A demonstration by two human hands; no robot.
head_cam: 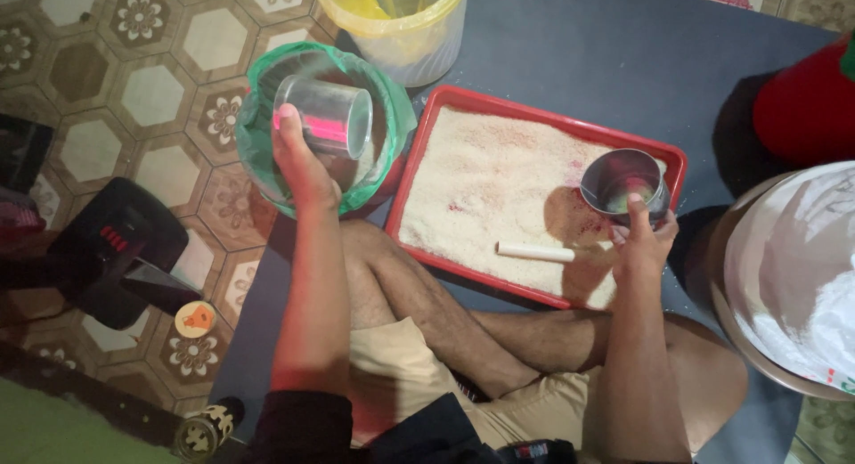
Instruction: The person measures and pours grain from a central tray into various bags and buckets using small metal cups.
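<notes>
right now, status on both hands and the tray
Left hand holds clear cup over green-lined bowl. Right hand grips metal cup over red tray. White stick lies on grains.

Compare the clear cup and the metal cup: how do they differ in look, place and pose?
The clear cup is see-through plastic with pink inside; the metal cup is shiny steel. The clear cup lies tipped sideways over the green-lined bucket in the left hand; the metal cup stands mouth up over the red tray in the right hand. Both are round and hand-held.
</notes>
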